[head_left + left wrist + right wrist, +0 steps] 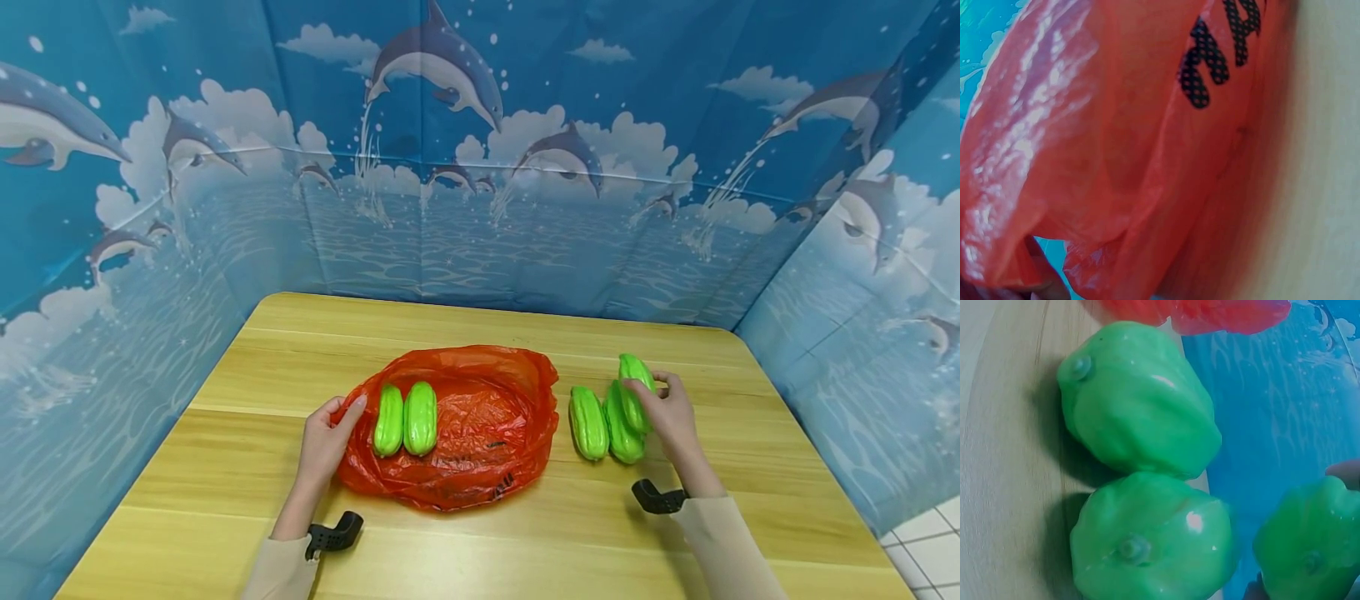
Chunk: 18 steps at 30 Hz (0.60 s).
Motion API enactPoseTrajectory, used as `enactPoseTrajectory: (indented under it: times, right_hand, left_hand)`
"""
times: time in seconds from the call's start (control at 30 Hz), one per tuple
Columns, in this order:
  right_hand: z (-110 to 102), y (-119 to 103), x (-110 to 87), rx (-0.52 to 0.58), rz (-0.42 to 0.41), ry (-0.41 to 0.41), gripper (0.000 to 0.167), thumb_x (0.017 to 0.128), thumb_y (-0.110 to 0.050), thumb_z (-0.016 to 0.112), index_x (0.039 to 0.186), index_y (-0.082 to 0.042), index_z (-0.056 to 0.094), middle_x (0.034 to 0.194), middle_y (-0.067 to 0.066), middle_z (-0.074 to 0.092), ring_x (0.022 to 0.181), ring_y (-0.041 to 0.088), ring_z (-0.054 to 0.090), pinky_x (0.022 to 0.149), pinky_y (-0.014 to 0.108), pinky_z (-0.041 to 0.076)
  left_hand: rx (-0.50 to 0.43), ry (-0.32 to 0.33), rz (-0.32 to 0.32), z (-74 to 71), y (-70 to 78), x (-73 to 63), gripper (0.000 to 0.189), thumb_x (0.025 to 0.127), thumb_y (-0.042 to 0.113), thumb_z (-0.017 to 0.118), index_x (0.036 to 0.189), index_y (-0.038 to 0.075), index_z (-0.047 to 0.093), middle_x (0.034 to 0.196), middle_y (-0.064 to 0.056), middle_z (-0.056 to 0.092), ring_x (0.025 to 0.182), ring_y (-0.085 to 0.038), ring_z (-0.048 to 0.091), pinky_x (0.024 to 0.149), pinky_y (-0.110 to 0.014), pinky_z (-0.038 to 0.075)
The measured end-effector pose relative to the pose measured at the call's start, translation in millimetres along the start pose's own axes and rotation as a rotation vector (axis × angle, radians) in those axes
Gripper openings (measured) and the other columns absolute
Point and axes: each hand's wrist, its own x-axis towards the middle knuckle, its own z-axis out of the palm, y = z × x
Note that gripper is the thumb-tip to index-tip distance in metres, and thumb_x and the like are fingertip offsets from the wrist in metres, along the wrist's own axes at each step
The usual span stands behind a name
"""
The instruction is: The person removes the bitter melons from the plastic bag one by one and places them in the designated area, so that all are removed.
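My left hand [324, 440] pinches the left rim of a red plastic bag [491, 400], which lies spread with its mouth gaping. Up close in the left wrist view, the bag's side [1104, 112] shows black lettering. Two glossy green toy gourds [421, 418] lie side by side in the bag's left part. On the right, my right hand [670, 415] grips another green gourd [634, 390] between thumb and fingers, raised over the others. Beneath and beside it, two more gourds [588, 422] rest on the table; their stem ends [1134, 549] face the right wrist camera.
A light wooden table [480, 550] carries everything. Blue dolphin-printed curtains [465, 233] hang behind it and along both sides. Each wrist wears a black camera mount [337, 533]. White floor tiles [926, 537] show past the table's right edge.
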Motion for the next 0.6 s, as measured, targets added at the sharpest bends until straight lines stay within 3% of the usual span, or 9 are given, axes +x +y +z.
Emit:
enactPoseTrajectory:
  times: [0.1,0.2,0.33,0.6]
  right_hand:
    - [-0.6,2.8,0.2,0.013,-0.001,0.000,0.078,0.086,-0.054,0.061,0.139,-0.003,0.034,0.096,0.013,0.040,0.075,0.022,0.042,0.058,0.034,0.039]
    - [-1.2,6.3,1.2,0.023,-0.004,0.003,0.079,0.085,-0.056,0.061,0.137,-0.003,0.034,0.097,0.013,0.041,0.075,0.021,0.043,0.057,0.037,0.042]
    - [-1.8,9.6,2.3,0.018,0.001,0.007,0.082,0.085,-0.057,0.061,0.138,-0.001,0.034,0.100,0.014,0.042,0.078,0.022,0.044,0.056,0.040,0.043]
    - [-3.9,9.2,1.8,0.018,0.036,-0.007,0.082,0.087,-0.055,0.059,0.143,-0.002,0.029,0.112,0.017,0.039,0.089,0.026,0.041,0.065,0.036,0.040]
  left_hand:
    - [0.003,0.006,0.002,-1.6,-12.7,6.1,0.040,0.092,0.033,0.064,0.091,-0.006,0.058,0.074,-0.008,0.057,0.062,-0.013,0.054,0.053,-0.023,0.048]
    - [0.017,0.009,0.018,-1.7,-14.8,6.2,0.042,0.091,0.037,0.064,0.090,-0.004,0.058,0.074,-0.008,0.057,0.062,-0.014,0.055,0.053,-0.023,0.048]
    - [0.024,0.010,0.021,-1.7,-15.9,6.9,0.042,0.090,0.039,0.065,0.089,-0.003,0.058,0.074,-0.007,0.056,0.062,-0.013,0.054,0.053,-0.023,0.048]
    - [0.016,0.011,0.004,-1.8,-11.9,5.1,0.040,0.092,0.035,0.064,0.092,-0.005,0.057,0.076,-0.009,0.056,0.062,-0.013,0.054,0.053,-0.023,0.048]
